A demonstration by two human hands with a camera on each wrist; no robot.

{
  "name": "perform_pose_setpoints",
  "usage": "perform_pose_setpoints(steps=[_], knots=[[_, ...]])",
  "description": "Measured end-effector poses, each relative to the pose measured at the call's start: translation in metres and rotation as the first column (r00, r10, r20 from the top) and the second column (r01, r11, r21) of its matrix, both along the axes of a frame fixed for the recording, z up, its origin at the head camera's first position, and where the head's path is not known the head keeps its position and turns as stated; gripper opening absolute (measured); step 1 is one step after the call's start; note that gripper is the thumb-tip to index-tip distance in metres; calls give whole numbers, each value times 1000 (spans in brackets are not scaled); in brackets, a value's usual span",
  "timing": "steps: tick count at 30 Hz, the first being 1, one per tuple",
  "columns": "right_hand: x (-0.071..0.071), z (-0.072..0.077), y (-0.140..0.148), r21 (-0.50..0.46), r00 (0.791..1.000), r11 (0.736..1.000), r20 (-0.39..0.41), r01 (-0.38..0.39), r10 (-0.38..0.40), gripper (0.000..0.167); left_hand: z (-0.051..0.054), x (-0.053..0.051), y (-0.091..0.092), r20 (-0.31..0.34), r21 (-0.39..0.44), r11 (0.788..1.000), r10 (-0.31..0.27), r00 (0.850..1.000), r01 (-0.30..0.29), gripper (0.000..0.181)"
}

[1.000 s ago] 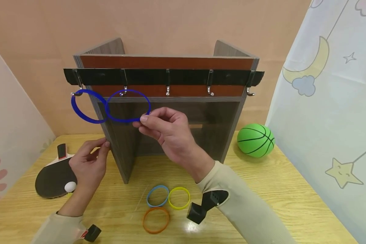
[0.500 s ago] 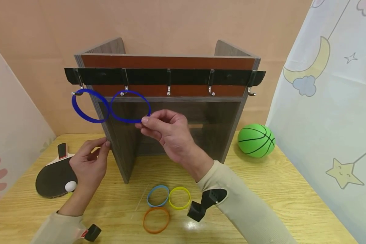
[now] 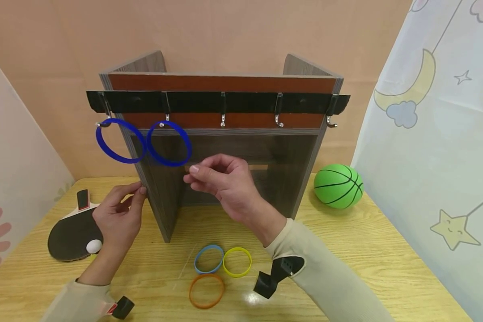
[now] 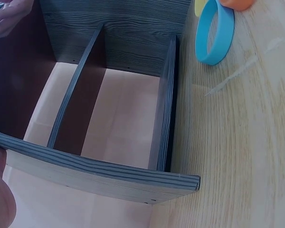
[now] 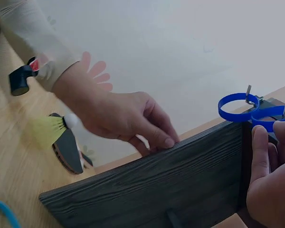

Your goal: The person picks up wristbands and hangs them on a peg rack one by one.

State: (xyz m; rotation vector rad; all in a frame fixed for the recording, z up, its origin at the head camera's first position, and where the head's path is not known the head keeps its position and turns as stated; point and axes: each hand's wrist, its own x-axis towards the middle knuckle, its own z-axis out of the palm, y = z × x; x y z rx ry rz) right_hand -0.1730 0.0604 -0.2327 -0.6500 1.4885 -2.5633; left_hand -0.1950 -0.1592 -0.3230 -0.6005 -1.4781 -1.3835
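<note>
A dark blue silicone wristband (image 3: 170, 143) hangs from the second hook of a black hook strip (image 3: 193, 102). Another blue wristband (image 3: 120, 141) hangs from the leftmost hook; the two bands meet at their sides. Just below and right of the second band is my right hand (image 3: 229, 185), thumb and fingers loosely bent with nothing held. My left hand (image 3: 118, 214) grips the edge of the grey wooden shelf's left side panel (image 3: 157, 197) with thumb and fingers, also seen in the right wrist view. Light blue (image 3: 209, 259), yellow (image 3: 237, 262) and orange (image 3: 206, 290) wristbands lie on the table.
A green ball (image 3: 338, 186) sits right of the shelf. To the left lie a black table tennis bat (image 3: 72, 235) and a white-tipped yellow shuttlecock (image 5: 50, 130). Three other hooks, including the middle hook (image 3: 222, 120), carry no bands.
My right hand has let go of the second blue wristband and moved slightly down; the band now hangs freely, tilted on its hook. The left hand stays at the panel.
</note>
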Motion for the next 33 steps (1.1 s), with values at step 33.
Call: perform_pose_setpoints(steps=[33], knots=[[6,-119,96,582,985,812,107,50,-137,23,2,1,1,-10,-1,1000,-10,1000,10,9]])
